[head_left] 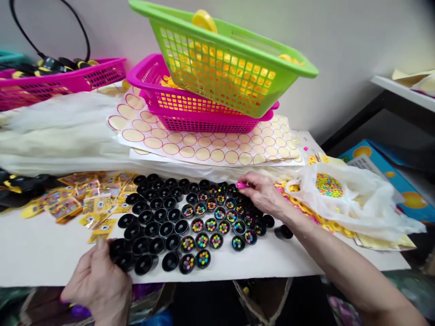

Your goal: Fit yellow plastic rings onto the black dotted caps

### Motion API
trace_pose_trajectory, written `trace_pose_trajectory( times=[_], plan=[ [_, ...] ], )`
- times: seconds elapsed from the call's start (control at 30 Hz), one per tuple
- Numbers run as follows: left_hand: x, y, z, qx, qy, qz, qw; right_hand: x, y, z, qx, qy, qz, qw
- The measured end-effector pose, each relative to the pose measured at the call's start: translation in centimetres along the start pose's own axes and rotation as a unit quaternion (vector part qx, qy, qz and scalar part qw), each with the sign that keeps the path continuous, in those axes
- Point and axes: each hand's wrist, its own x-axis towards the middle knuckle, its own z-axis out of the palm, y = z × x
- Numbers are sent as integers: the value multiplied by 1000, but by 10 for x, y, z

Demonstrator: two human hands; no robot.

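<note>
Several small black cups (pixel 159 216) stand in rows on a white table (pixel 44 253). Those on the right (pixel 217 226) hold coloured candy beads; those on the left hold nothing. My right hand (pixel 263 194) is closed on a small pink scoop (pixel 242 185) above the far right cups. My left hand (pixel 98 283) rests at the near left edge of the group, fingers curled against the black cups (pixel 118 253) there. A clear plastic bag (pixel 353 203) with coloured candy beads (pixel 328 184) lies to the right.
A green basket (pixel 224 59) sits tilted on a pink basket (pixel 190 108), both over sheets of round stickers (pixel 204 145). Another pink basket (pixel 57 81) stands far left. Yellow packets (pixel 84 201) lie left of the cups. One black cup (pixel 283 232) stands apart.
</note>
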Motion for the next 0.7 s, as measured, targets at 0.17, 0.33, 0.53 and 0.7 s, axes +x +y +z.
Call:
trace_pose_trajectory(
  times=[0.17,0.33,0.53,0.7],
  plan=[
    [0,5,-1,-52,35,-13,998,18,-16,17,-261,-62,-46,962],
    [-2,9,-1,-57,37,-9,998,22,-26,25,-376,-106,-40,920],
    [-1,6,-3,-44,27,-3,999,21,-22,20,-336,-98,-5,937],
    [1,2,-3,-41,37,-12,998,22,-17,18,-307,-91,-17,947]
  ],
)
